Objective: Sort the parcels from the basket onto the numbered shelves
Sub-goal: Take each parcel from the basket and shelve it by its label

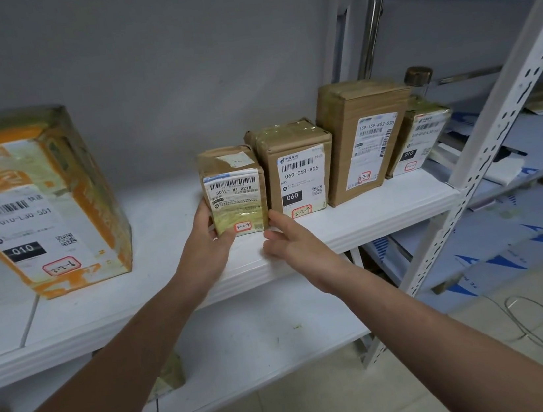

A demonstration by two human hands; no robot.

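Five parcels stand on the white shelf: the orange parcel at frame left, four brown ones right of centre. The left hand grips the smallest parcel, mid-frame; the right hand, fingers loose, is just beside its lower right corner.

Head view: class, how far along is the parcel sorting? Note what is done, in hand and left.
Done: an orange box and three brown parcels already stand on the white shelf. In hand: the left hand grips a small parcel, set beside the row; the right hand is open at its lower corner. Left: the basket is out of view, so the remaining count cannot be told.
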